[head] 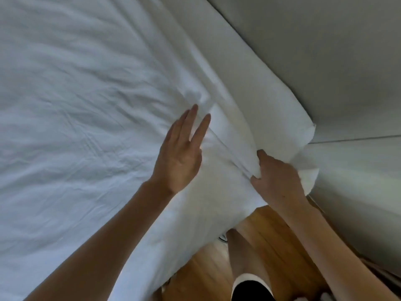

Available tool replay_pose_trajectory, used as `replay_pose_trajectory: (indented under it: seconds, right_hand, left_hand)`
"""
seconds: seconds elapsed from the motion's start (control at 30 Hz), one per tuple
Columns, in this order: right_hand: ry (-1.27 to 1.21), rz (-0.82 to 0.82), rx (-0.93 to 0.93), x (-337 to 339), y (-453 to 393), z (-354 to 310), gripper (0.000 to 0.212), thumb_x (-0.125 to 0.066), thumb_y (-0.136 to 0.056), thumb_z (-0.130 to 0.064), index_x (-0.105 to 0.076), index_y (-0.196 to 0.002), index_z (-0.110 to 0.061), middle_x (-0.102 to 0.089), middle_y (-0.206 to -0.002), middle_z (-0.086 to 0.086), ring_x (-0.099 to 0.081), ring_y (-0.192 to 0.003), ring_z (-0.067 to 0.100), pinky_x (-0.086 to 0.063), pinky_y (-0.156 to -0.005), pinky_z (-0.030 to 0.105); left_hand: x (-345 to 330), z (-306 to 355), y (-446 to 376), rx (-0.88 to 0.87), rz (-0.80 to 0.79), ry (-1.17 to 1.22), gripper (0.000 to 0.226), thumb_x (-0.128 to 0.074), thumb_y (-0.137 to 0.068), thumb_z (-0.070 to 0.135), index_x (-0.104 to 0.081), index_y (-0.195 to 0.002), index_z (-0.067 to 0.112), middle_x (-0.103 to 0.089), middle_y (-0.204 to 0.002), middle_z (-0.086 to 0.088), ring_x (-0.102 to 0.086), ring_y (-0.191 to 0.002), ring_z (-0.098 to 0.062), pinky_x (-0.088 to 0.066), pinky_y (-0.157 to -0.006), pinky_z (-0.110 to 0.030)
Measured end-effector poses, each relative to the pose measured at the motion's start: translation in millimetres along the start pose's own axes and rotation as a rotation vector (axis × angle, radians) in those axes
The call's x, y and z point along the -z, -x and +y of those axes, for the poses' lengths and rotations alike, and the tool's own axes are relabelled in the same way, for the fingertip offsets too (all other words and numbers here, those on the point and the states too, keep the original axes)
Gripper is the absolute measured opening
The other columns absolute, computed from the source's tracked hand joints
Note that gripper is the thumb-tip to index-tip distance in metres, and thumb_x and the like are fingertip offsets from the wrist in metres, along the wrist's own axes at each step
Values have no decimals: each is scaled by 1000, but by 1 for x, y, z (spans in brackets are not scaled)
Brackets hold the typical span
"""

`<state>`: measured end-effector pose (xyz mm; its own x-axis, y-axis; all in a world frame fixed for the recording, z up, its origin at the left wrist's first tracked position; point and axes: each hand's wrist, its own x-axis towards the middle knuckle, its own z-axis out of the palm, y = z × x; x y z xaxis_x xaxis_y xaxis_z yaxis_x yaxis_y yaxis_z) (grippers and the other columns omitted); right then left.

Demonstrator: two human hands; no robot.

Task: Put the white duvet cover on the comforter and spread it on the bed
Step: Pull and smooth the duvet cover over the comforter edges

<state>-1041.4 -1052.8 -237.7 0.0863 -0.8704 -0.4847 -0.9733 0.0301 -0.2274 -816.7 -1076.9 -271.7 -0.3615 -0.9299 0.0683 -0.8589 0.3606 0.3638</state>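
The right hand (275,177) pinches the duvet cover (86,105) edge near the bed's corner. The left hand (180,153) lies flat and open just beside it, fingers pointing up the bed.

The left hand (179,157) lies flat, fingers (191,118) straight, on the white duvet cover (76,105); the right hand (277,179) grips its bunched edge above the wooden floor (206,270).

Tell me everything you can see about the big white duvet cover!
The white duvet cover is soft, wrinkled cloth spread over most of the bed. Near the corner it bunches into long folds. The left hand lies flat on it, fingers straight. The right hand grips a fold at its edge, which hangs over the wooden floor.
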Motion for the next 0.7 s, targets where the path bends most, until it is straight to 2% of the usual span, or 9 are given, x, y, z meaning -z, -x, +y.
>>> replay_pose_trajectory:
  seconds: [0.13, 0.2, 0.27, 0.3, 0.37, 0.43, 0.53, 0.63, 0.7]
  right_hand:
    - [-36, 3, -2, -33, 53, -34, 25, -56, -90, -16, -46, -113, -16, -58, -90, 0, -56, -66, 23, -46, -57, 32]
    - [-82, 29, -38, -57, 70, -44, 28, -58, -89, -16, -50, -116, -15, -60, -92, 1, -58, -67, 23, -48, -58, 33]
    - [-102, 105, -41, -80, 82, -51, 35, -73, -79, -14, -55, -109, -14, -62, -82, 0, -57, -55, 20, -45, -47, 28]
    - [-103, 162, -22, -93, 87, -56, 41, -82, -68, -11, -58, -101, -13, -60, -73, -1, -51, -45, 16, -39, -39, 25]
    - [-82, 250, 9, -112, 95, -68, 48, -88, -52, -6, -59, -89, -11, -54, -61, -3, -41, -35, 12, -33, -29, 21]
    - [-82, 316, 26, -130, 108, -81, 48, -87, -48, -2, -58, -85, -10, -53, -58, -2, -44, -34, 15, -34, -26, 24]
    - [-76, 348, 40, -158, 131, -105, 55, -88, -47, -3, -57, -91, -11, -57, -63, 0, -52, -39, 20, -36, -28, 25]
    - [-54, 300, 27, -189, 149, -134, 66, -87, -46, -5, -48, -99, -15, -58, -67, 0, -56, -44, 20, -37, -30, 25]
    - [-93, 259, -26, -202, 152, -150, 69, -87, -46, -4, -47, -101, -16, -60, -73, 1, -59, -50, 21, -42, -29, 28]
  left_hand:
    - [33, -33, -28, -376, -152, -307, 86, -54, -74, -5, -23, -153, 12, -19, -157, -24, -18, -146, -38, -9, -120, -48]
    - [46, -53, -37, -512, -262, -431, 82, -60, -70, 1, -37, -148, 10, -30, -151, -28, -26, -142, -43, -10, -118, -55]
    - [57, -65, -39, -593, -293, -537, 61, -69, -66, 6, -59, -126, 6, -55, -127, -28, -48, -126, -44, -19, -114, -62]
    - [64, -67, -38, -594, -315, -584, 48, -72, -67, 9, -64, -114, 7, -62, -111, -24, -57, -112, -42, -23, -112, -61]
    - [73, -66, -27, -579, -421, -660, 26, -68, -77, 16, -64, -102, 11, -65, -93, -13, -62, -93, -35, -35, -105, -47]
    - [76, -69, -1, -559, -463, -661, 15, -65, -78, 12, -63, -93, 13, -63, -81, -6, -61, -79, -30, -42, -77, -35]
    - [77, -91, 55, -473, -463, -579, 27, -78, -54, 5, -63, -76, 12, -56, -64, -6, -57, -55, -28, -38, -53, -29]
    - [65, -123, 122, -380, -445, -546, 39, -78, -43, -1, -62, -77, 8, -53, -65, -10, -52, -52, -28, -38, -47, -30]
    - [52, -134, 150, -315, -362, -483, 33, -67, -51, -7, -56, -78, 7, -52, -69, -13, -50, -55, -29, -39, -48, -34]
